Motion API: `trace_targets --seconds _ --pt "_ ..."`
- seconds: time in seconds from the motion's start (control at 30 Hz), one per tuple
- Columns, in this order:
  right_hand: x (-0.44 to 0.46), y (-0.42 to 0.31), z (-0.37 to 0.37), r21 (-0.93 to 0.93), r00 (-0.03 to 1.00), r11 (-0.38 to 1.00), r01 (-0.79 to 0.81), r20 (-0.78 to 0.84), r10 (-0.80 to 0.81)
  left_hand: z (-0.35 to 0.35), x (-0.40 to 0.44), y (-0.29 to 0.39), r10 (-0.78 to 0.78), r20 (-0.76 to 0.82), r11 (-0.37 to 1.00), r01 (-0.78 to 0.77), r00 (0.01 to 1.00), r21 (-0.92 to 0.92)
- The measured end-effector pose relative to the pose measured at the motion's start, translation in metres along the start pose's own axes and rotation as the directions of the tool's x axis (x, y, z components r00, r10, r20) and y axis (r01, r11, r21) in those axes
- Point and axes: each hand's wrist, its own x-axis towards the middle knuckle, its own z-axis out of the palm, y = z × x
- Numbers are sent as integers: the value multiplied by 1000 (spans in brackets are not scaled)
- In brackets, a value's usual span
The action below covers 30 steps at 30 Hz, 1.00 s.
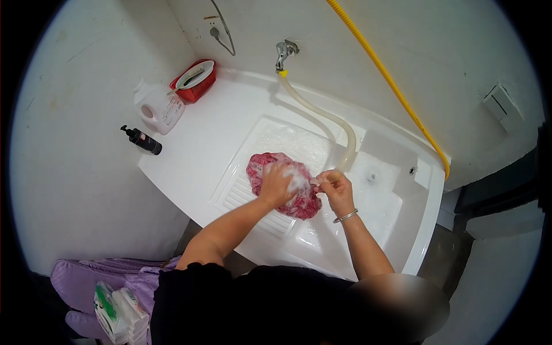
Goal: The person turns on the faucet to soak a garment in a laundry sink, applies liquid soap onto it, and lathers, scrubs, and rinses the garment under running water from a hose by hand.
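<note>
A bunched, wet red patterned cloth (307,208) with white suds lies on the ridged washboard (233,201) of a white laundry sink. My left hand (277,184) rests on top of the cloth with its fingers laid out over it, the tips partly in the foam. At the cloth's right edge, my right hand (336,188) has thumb and fingers pinched together on the edge of the cloth. A small pale bit, perhaps foam, shows at the fingertips. On the right wrist is a silver bangle (345,216).
A pale hose (322,112) runs from the wall tap (283,54) toward the basin (374,198) on the right. A white jug (158,109), a black pump bottle (142,141) and a red basket (201,89) with a brush stand at the left. A yellow hose (391,83) hangs behind.
</note>
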Motion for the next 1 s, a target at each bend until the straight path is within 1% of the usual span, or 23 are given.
trace_targets --seconds 0.03,0.07,0.1,0.13,0.17,0.2,0.27,0.3,0.37,0.4,0.43,0.5,0.53,0.6,0.63,0.7,0.73,0.8,0.83,0.87,0.9,0.93,1.0 --pt "0 7 1 -17 1000 1000 4 -11 -4 8 6 -9 57 20 998 -57 998 33" --pt "6 15 -1 -109 1000 994 17 -3 -18 22 24 -20 -102 158 993 91 982 75" --pt "10 12 4 -114 1000 993 22 -3 -22 24 44 -21 -99 152 993 89 983 71" --pt "14 8 11 -47 999 998 45 -9 -45 23 62 -18 -254 219 964 229 942 134" --pt "18 3 16 20 997 997 70 -14 -70 19 72 -14 -404 272 911 358 873 205" --pt "21 -2 18 29 998 998 64 -16 -63 12 73 -8 -404 264 911 360 876 199" --pt "22 -2 18 32 998 997 67 -16 -67 -1 61 2 -448 357 887 359 820 290" --pt "23 0 19 43 997 997 70 -24 -69 0 48 3 -452 358 885 361 817 295" --pt "22 4 19 55 998 997 54 -23 -53 1 15 10 -270 181 959 248 946 136" --pt "22 6 19 59 999 997 42 -19 -41 -1 3 13 -147 107 983 133 983 131" --pt "23 8 20 59 999 998 35 -19 -34 2 4 8 -152 111 982 137 982 129" --pt "26 12 23 76 1000 997 -11 -13 12 8 20 -6 -121 256 988 92 959 122" --pt "28 12 25 72 1000 997 -11 -9 12 10 37 -12 -125 251 988 97 960 120" --pt "29 9 28 66 999 997 39 -5 -39 16 75 -17 -291 413 941 181 863 285" --pt "29 5 28 58 999 997 41 2 -41 20 80 -19 -294 404 941 188 866 281" --pt "27 -1 24 51 1000 999 13 -4 -13 29 81 -23 -367 225 927 333 903 175" --pt "24 -1 22 51 1000 999 11 -7 -11 20 77 -20 -367 227 927 333 902 174" --pt "22 0 16 25 999 999 37 -18 -37 -12 63 -11 -273 251 960 249 929 125" --pt "21 3 12 32 999 999 35 -19 -35 -22 49 -8 -274 255 960 248 927 130" --pt "21 9 9 18 1000 1000 17 -16 -17 -31 30 -4 -175 151 984 170 973 44" --pt "21 13 7 4 1000 1000 -3 -13 3 -34 15 1 -82 38 996 83 996 -36" --pt "20 13 8 8 1000 1000 -10 -12 10 -32 0 6 -87 45 996 88 995 -33" --pt "18 10 12 -38 998 998 -56 -29 55 -26 -20 10 -93 103 996 93 990 5"
